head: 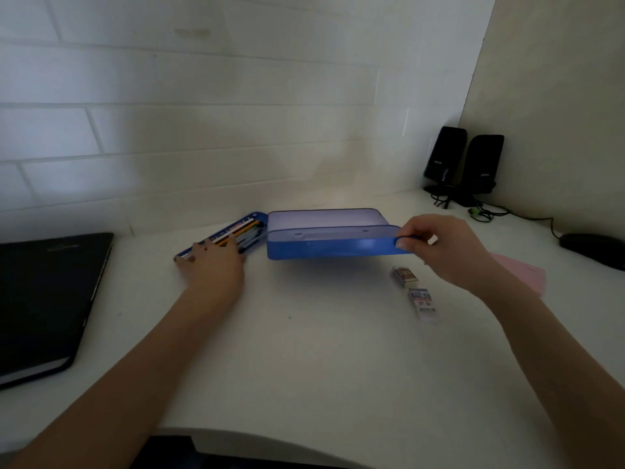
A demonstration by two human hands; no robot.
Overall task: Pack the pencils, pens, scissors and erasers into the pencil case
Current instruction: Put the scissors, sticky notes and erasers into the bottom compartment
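A blue hard pencil case lies open on the white desk. Its base point(252, 220) at the left holds several pencils and pens point(245, 233) lying side by side. My left hand point(213, 262) rests flat on the base's near end, over the pens. My right hand point(439, 248) pinches the right end of the lid point(334, 245), which is lifted off the desk. Two small boxed erasers lie on the desk near my right wrist: a brown one point(404, 276) and a blue and white one point(422, 303). No scissors are visible.
A black laptop point(44, 299) sits shut at the left edge. Two black speakers point(463, 164) with cables stand in the back right corner. A black mouse point(595, 250) and a pink paper point(522, 272) lie at the right. The desk's front edge curves below.
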